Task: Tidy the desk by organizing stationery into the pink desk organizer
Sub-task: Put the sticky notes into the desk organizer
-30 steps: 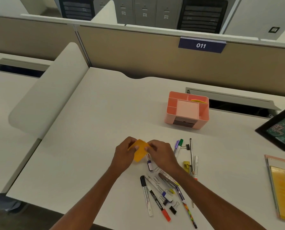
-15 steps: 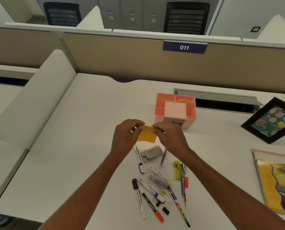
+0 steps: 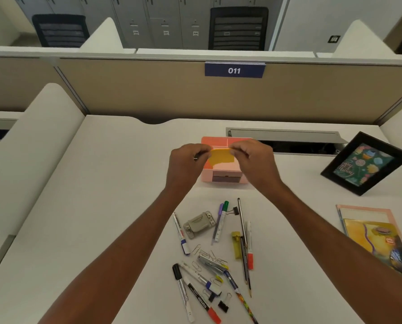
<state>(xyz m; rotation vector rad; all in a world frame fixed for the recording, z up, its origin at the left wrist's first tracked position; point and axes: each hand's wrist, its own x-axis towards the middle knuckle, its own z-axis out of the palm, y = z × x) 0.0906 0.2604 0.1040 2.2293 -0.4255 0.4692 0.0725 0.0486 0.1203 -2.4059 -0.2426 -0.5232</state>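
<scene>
My left hand [image 3: 186, 163] and my right hand [image 3: 253, 160] each pinch an upper corner of an orange sticky-note pad [image 3: 221, 157], which hangs in the air just above the pink desk organizer [image 3: 221, 177]. The hands hide most of the organizer's compartments. On the desk in front of the organizer lie several markers and pens [image 3: 220, 224], pencils [image 3: 241, 218], a grey stapler-like tool [image 3: 199, 224], a yellow lighter-shaped item [image 3: 237, 244], loose paper clips [image 3: 209, 254] and black binder clips [image 3: 224, 305].
A black picture frame [image 3: 368, 163] leans at the right. A pink and yellow notebook [image 3: 380, 242] lies at the right edge. An open cable tray [image 3: 286, 136] runs behind the organizer, below the beige partition [image 3: 148, 94]. A white divider [image 3: 38, 146] bounds the left side.
Both hands lifted the orange pad off the desk and carried it away from me to a spot over the organizer. The grey tool it had covered now shows.
</scene>
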